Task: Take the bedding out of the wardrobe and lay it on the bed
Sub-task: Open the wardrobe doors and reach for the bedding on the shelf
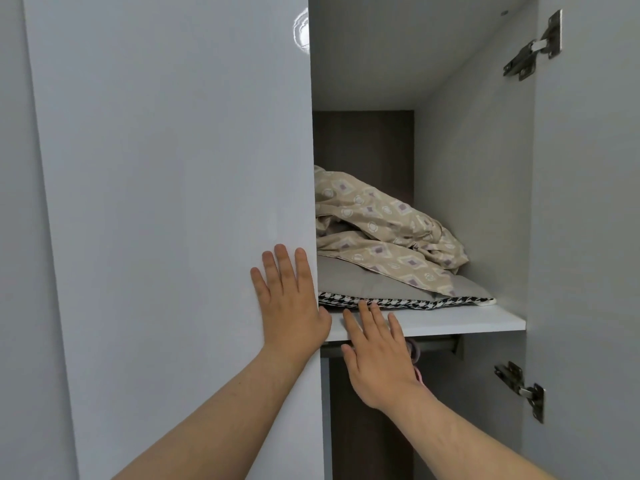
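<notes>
A crumpled beige bedding with a purple diamond print lies on a grey pillow, on top of a black-and-white houndstooth piece, all on the white wardrobe shelf. My left hand rests flat with straight fingers on the closed left wardrobe door, at its right edge. My right hand is raised in front of the shelf's front edge, fingers straight, fingertips close to the houndstooth piece. It holds nothing.
The right door stands open, with metal hinges at top and lower right. Below the shelf runs a hanging rail with something pink behind my right hand. The bed is out of view.
</notes>
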{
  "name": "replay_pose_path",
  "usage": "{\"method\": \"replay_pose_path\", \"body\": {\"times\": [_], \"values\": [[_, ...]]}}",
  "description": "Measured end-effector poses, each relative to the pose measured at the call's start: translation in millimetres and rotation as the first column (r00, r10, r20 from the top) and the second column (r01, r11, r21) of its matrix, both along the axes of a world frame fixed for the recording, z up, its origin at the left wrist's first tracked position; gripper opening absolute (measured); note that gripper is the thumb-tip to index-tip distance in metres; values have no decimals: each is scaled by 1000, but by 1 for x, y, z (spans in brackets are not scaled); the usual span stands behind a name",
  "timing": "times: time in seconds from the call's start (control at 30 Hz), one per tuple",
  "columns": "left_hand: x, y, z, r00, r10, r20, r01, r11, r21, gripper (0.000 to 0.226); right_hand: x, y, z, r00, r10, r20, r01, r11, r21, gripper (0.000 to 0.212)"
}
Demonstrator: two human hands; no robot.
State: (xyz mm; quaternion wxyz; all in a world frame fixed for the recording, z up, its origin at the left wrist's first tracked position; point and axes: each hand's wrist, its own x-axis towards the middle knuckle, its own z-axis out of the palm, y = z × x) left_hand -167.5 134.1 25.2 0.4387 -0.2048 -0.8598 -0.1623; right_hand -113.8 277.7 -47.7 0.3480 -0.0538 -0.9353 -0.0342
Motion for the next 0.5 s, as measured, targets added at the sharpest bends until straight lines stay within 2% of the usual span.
{"method": "replay_pose_path", "body": {"times": [0.13, 0.23, 0.37, 0.5], "values": [[15, 7, 3, 998, 33, 57, -34, 999, 14, 111, 8, 8, 1, 997, 80, -15, -80, 997, -17, 63], [23, 1, 1, 1000, 4, 22, -4, 999, 40, 115, 16, 13, 0, 993, 121, -8, -121, 992, -30, 67], [49, -16, -1, 999, -23, 31, 22, 999, 40, 116, 30, 13, -7, 987, 155, 26, -151, 981, -122, 71], [81, -38, 1, 997, -49, 59, 48, 998, 28, 114, 42, 20, -8, 987, 147, 66, -137, 981, -135, 63]]}}
